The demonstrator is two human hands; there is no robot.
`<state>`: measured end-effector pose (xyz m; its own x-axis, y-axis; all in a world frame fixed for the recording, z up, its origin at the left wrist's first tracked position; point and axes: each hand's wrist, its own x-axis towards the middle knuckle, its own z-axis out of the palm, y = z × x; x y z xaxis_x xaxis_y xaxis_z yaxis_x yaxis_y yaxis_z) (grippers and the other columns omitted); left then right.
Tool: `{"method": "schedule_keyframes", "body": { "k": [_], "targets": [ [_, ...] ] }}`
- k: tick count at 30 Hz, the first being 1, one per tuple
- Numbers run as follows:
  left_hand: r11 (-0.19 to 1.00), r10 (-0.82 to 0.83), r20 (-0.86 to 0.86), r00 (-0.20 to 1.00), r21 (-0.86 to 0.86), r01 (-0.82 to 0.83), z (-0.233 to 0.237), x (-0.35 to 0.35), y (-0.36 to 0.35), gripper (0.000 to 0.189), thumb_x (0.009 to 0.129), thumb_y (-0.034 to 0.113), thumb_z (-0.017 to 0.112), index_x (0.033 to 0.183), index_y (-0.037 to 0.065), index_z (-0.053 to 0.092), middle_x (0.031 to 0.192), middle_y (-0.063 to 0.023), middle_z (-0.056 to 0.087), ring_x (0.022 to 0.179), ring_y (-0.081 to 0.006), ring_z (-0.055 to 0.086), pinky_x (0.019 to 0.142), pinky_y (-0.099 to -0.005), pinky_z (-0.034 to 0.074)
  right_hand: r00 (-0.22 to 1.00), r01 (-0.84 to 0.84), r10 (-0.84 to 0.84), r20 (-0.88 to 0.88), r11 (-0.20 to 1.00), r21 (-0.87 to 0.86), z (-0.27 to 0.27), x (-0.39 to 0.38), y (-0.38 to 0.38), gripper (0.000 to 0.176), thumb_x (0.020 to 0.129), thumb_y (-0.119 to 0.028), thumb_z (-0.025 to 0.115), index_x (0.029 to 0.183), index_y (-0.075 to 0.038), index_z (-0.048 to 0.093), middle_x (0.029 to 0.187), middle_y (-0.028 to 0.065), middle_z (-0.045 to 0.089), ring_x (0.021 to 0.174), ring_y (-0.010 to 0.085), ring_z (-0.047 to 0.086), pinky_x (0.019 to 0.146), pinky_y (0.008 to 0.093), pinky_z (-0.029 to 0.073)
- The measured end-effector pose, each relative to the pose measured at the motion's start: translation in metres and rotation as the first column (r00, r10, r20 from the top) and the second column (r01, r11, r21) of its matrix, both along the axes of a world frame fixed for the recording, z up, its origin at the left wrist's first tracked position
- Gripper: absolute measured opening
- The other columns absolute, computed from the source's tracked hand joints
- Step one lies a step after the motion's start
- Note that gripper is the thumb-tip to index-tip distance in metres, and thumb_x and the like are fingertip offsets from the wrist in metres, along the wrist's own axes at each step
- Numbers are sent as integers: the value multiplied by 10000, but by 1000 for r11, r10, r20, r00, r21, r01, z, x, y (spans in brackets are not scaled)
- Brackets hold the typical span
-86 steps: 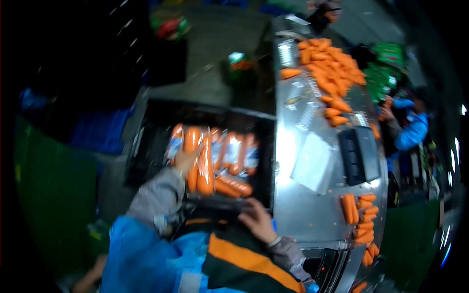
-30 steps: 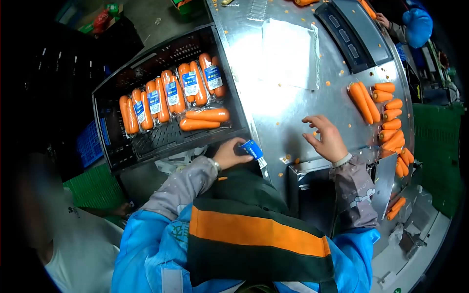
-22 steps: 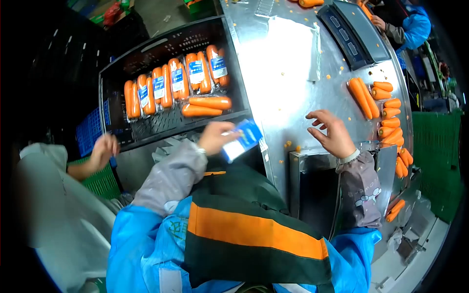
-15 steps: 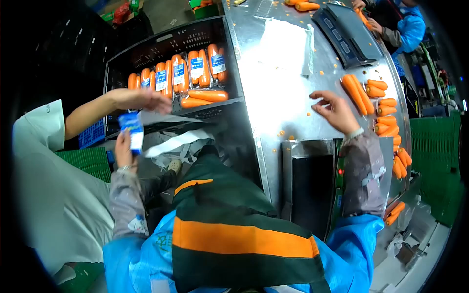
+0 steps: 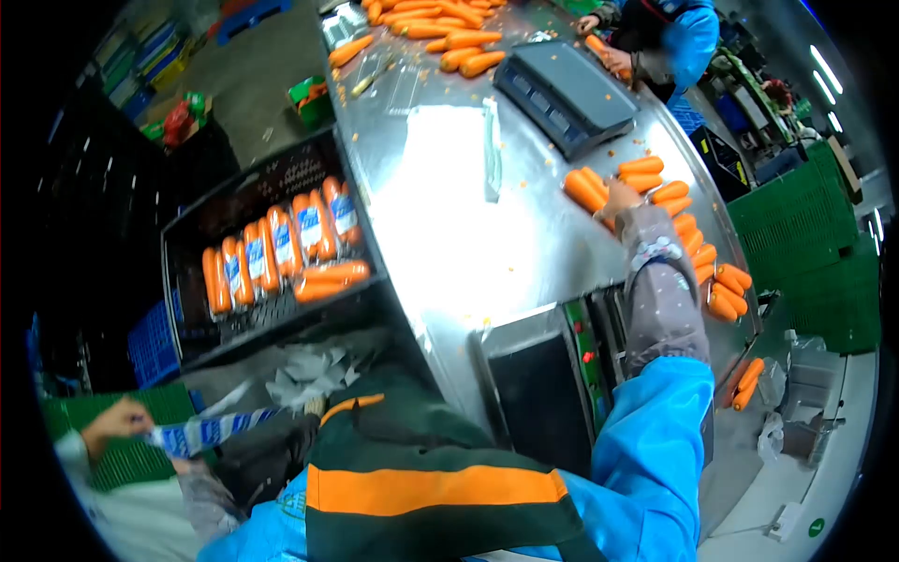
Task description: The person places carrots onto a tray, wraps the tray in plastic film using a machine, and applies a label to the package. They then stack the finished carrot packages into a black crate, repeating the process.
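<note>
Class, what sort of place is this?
Probably a vegetable-packing workroom: orange tapered carrots heaped on a shiny metal table, and clear-wrapped, blue-labelled carrot packs in a black plastic crate.

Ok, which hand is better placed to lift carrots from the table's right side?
Right, I'd say: the right hand is at the carrots, while the left hand is well off the table, down by the label strip.

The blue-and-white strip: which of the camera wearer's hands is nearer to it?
Left: the left hand is by the strip's picture-left end; the right hand is far off, over the metal table, at some carrots.
</note>
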<state>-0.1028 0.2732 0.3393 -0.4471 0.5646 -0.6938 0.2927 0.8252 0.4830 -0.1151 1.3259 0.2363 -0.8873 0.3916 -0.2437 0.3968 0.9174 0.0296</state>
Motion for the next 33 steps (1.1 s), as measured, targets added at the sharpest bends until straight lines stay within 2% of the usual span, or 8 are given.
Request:
{"method": "schedule_keyframes", "body": {
  "k": [2, 5, 6, 9, 16, 19, 22, 33],
  "targets": [
    [996, -32, -253, 967, -91, 9, 45, 21, -39, 38, 752, 103, 639, 759, 86, 673, 721, -93, 644, 679, -212, 638, 615, -330, 504, 985, 123, -113, 127, 990, -69, -6, -16, 8, 955, 555, -317, 846, 1329, -36, 361, 1278, 212, 479, 1186, 331, 474, 981, 392, 419],
    [571, 628, -624, 466, -38, -820, -19, 69, 9, 60, 753, 100, 649, 808, 76, 656, 717, -81, 624, 673, -191, 613, 630, -315, 491, 953, 271, -262, 150, 962, -44, -45, -28, 36, 1260, 457, -361, 881, 1432, -71, 138, 1452, 227, 223, 1277, 362, 369, 1038, 421, 360],
    [416, 762, -586, 277, 115, -902, -66, 76, 60, 75, 753, 99, 653, 824, 73, 651, 715, -77, 618, 671, -184, 605, 635, -310, 487, 959, 282, -281, -24, 958, 47, -55, -23, 31, 917, 627, -246, 802, 1375, -109, 289, 1333, 128, 447, 1198, 314, 473, 990, 452, 392],
    [340, 916, -301, 267, 224, -913, -185, 82, 230, 126, 754, 96, 663, 873, 63, 634, 711, -65, 598, 666, -163, 581, 650, -295, 475, 940, 296, -308, 145, 950, 99, -49, -30, 29, 1098, 562, -341, 841, 1405, -84, 188, 1393, 135, 359, 1252, 323, 402, 1037, 442, 332],
    [723, 339, -33, 940, 649, -238, -116, -96, 545, 234, 769, 126, 668, 971, 40, 586, 828, -85, 581, 720, -194, 572, 642, -307, 474, 957, -7, 15, 288, 1000, -28, -40, -46, -34, 1007, 593, -477, 789, 1365, -44, 308, 1279, 195, 437, 1177, 363, 420, 989, 461, 343],
    [698, -32, -563, 826, 579, 422, -114, -167, 667, 474, 666, 118, 615, 1131, 57, 547, 1195, -171, 497, 1162, -342, 426, 976, -449, 330, 968, -97, 105, 228, 994, -47, -49, -42, -81, 991, 611, -443, 774, 1379, -66, 276, 1252, 203, 439, 1153, 361, 432, 975, 452, 363],
    [620, -118, -792, 599, 412, 667, -132, -203, 761, 538, 679, 93, 612, 1209, 142, 537, 1381, -131, 381, 1299, -322, 314, 1095, -469, 183, 947, -125, 158, 279, 983, -134, -43, -42, -100, 1001, 608, -422, 775, 1393, -90, 250, 1241, 205, 437, 1147, 361, 433, 972, 441, 373],
    [739, -487, -705, 515, -18, 673, -190, -213, 725, 193, 808, 114, 494, 852, 166, 675, 865, -42, 644, 941, -209, 590, 1051, -484, 260, 833, -191, 221, 507, 975, -112, 70, -78, -111, 904, 599, -319, 784, 1353, -86, 342, 1201, 186, 480, 1128, 335, 467, 960, 404, 398]
  ]
}}
